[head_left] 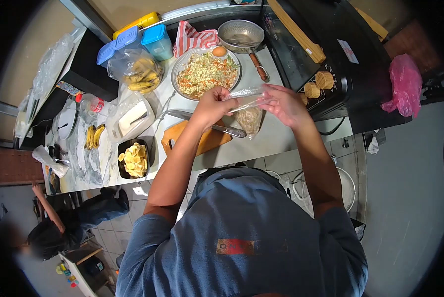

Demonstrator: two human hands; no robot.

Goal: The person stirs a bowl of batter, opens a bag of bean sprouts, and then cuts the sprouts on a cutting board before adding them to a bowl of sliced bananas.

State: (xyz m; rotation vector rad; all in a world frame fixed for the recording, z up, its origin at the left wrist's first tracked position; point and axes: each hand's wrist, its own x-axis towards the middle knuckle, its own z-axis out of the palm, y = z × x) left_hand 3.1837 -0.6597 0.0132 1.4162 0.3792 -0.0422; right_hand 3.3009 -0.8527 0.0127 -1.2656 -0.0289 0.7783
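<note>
A clear plastic bag (pixel 250 121) with brownish food in its lower part hangs between my hands; what the food is I cannot make out. My left hand (pixel 214 105) pinches the left side of its mouth, and my right hand (pixel 287 105) pinches the right side, so the mouth is stretched wide. Beside the bag a knife (pixel 229 130) lies across a wooden cutting board (pixel 204 143), partly behind my left forearm. Just beyond my hands stands a large round tray (pixel 175 81) of chopped vegetables (pixel 207 72), with an egg (pixel 219 51) on top.
A metal strainer pan (pixel 240 35) and a black oven (pixel 340 74) stand at the back and right. To the left are a plastic tub (pixel 120 119), a black tray of sliced food (pixel 134 157), a bottle (pixel 91 103) and bananas (pixel 94 137). Another person (pixel 58 225) is at lower left.
</note>
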